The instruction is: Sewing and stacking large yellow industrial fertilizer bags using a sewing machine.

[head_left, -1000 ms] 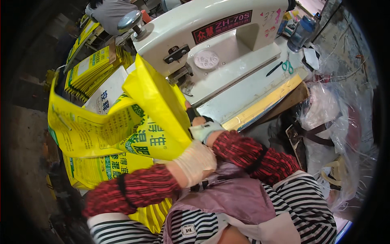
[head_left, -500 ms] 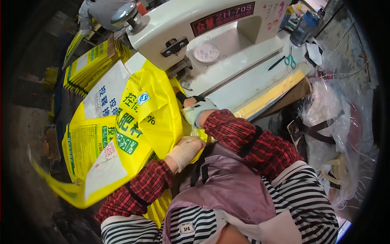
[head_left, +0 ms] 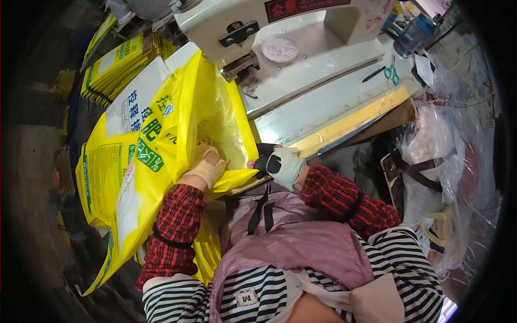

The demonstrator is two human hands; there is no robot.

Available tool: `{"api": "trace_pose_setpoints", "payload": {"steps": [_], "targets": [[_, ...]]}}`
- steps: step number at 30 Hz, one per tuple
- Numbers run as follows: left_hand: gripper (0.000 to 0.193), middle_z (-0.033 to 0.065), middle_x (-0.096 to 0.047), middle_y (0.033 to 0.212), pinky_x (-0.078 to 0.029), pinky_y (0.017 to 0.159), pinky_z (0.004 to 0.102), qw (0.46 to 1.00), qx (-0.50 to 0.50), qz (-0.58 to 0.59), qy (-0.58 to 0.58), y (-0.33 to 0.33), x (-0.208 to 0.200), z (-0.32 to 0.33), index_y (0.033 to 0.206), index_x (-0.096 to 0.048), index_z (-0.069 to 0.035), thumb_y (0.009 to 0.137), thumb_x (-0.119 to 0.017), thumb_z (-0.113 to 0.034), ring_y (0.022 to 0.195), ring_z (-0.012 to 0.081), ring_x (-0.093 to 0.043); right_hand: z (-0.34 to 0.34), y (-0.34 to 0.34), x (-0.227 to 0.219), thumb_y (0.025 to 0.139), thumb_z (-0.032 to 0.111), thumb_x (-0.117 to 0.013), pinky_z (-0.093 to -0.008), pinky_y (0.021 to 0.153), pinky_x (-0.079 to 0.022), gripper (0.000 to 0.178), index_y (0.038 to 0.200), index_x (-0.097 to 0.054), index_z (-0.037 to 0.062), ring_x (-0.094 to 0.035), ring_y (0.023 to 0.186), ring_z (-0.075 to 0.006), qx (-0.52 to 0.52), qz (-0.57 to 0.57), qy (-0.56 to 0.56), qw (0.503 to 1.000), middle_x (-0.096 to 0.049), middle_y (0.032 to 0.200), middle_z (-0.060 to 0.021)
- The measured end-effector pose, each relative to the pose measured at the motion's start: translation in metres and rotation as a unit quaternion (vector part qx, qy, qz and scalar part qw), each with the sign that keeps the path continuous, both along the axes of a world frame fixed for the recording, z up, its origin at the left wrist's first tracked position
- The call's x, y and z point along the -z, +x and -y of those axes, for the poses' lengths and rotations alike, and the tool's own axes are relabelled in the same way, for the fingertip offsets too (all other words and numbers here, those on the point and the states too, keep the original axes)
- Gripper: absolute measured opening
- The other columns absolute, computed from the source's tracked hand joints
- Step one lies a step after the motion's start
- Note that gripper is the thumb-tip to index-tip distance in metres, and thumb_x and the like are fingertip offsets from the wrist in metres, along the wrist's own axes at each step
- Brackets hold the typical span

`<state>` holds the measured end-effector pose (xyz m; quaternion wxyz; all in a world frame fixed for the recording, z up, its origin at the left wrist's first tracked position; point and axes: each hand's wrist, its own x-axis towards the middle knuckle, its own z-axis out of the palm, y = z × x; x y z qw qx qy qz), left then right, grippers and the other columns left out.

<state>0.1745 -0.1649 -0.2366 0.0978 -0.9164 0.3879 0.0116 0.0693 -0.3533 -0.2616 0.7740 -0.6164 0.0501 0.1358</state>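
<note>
A yellow printed sack (head_left: 221,118) stands with its mouth spread apart beside the sewing machine's needle area, its inner side showing. My left hand (head_left: 207,167), in a beige covering, is closed on the sack's near edge, with its fingertips partly hidden in the folds. Opposite it, my right hand (head_left: 281,164), in a pale glove with black fingers, pinches the sack's right lower edge. The white sewing machine (head_left: 339,46) rises just beyond the sack, its presser parts (head_left: 240,67) close to the upper edge.
More yellow sacks (head_left: 102,185) lie under and left of this one, with a stack of folded sacks (head_left: 116,67) behind. Teal scissors (head_left: 391,74), a black pen (head_left: 374,74) and a blue bottle (head_left: 417,35) rest on the table at right. Clear plastic (head_left: 458,140) hangs nearby.
My hands have moved apart, the left going left and up, the right going right and down. The sack's mouth has opened between them. The machine sits higher in the picture.
</note>
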Motion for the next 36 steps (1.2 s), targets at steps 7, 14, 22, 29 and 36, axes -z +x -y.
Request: {"api": "trace_pose_setpoints", "payload": {"steps": [7,14,22,29,36], "targets": [[0.038,0.0220,-0.056,0.118,-0.041,0.095,0.0440,0.960,-0.182,-0.192,-0.088,0.005,-0.048,0.027,0.105,-0.061,0.000,0.077,-0.061,-0.025,0.112,0.0393,-0.050,0.008,0.000,0.017,0.082,0.017,-0.069,-0.0226,0.062,-0.048,0.031,0.108,-0.062,0.0020,-0.059,0.071,-0.0089,0.021,-0.030,0.138,0.990,-0.065,0.084,-0.0034],[0.041,0.0215,-0.050,0.120,-0.040,0.094,0.0446,0.997,-0.026,-0.065,-0.035,-0.005,0.008,0.005,0.116,-0.051,-0.001,0.077,-0.059,-0.014,0.112,0.0395,-0.047,0.007,0.001,0.037,0.079,0.014,-0.072,-0.0192,0.061,-0.045,0.022,0.096,-0.064,0.0022,-0.052,0.068,-0.0030,-0.021,0.061,0.056,0.996,-0.062,0.077,0.0027],[0.026,0.0170,-0.056,0.100,-0.045,0.082,0.0414,0.955,0.070,-0.052,-0.284,0.003,-0.030,0.040,0.096,-0.063,-0.008,0.070,-0.066,-0.008,0.093,0.0372,-0.053,0.017,0.001,0.030,0.079,0.018,-0.072,-0.0198,0.060,-0.044,0.023,0.095,-0.063,0.0030,-0.052,0.064,-0.0039,-0.021,0.047,0.032,0.998,-0.061,0.072,0.0026],[0.017,0.0132,-0.055,0.081,-0.045,0.072,0.0376,0.914,-0.051,-0.072,-0.396,0.006,-0.026,0.040,0.083,-0.057,-0.002,0.070,-0.068,-0.004,0.081,0.0305,-0.055,0.018,0.002,0.033,0.080,0.019,-0.071,-0.0224,0.056,-0.043,0.019,0.088,-0.061,0.0049,-0.051,0.061,-0.0046,-0.022,0.122,-0.067,0.990,-0.058,0.069,0.0032],[0.022,0.0130,-0.054,0.096,-0.043,0.078,0.0428,0.907,0.027,0.001,-0.420,0.005,-0.058,0.045,0.084,-0.057,-0.005,0.068,-0.072,-0.008,0.095,0.0341,-0.051,0.027,-0.004,0.055,0.085,0.017,-0.063,-0.0280,0.073,-0.047,0.023,0.101,-0.057,0.0019,-0.057,0.073,-0.0103,-0.046,0.160,-0.040,0.985,-0.059,0.081,-0.0022]]}}
